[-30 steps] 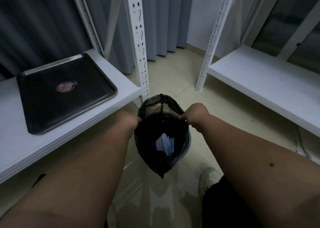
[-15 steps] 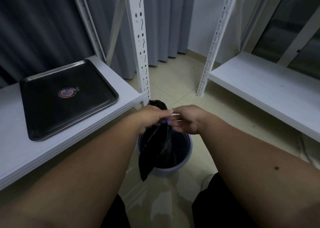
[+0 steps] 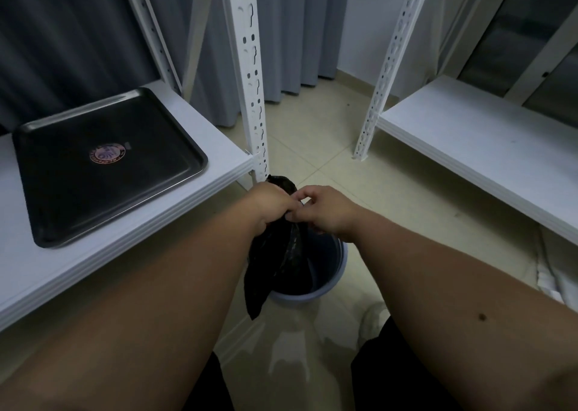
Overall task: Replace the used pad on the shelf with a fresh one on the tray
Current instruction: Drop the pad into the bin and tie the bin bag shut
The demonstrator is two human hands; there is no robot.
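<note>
black tray (image 3: 62, 191), white shelf (image 3: 194, 122), black bag (image 3: 275, 263)

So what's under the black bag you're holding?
A blue bin stands on the floor under the black bag. Both hands, left hand and right hand, pinch the bag shut, hiding its inside.

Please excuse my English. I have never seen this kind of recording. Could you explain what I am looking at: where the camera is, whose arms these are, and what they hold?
There is no machine here. The camera sits on a person's head and looks forward and down, so the two bare arms are the wearer's own. The left hand and right hand meet and pinch the gathered top of a black plastic bag, which hangs over a small round bin on the tiled floor. On the white shelf at the left lies a dark metal tray with a round sticker in its middle. Another white shelf is at the right. What the bag contains is hidden.
</note>
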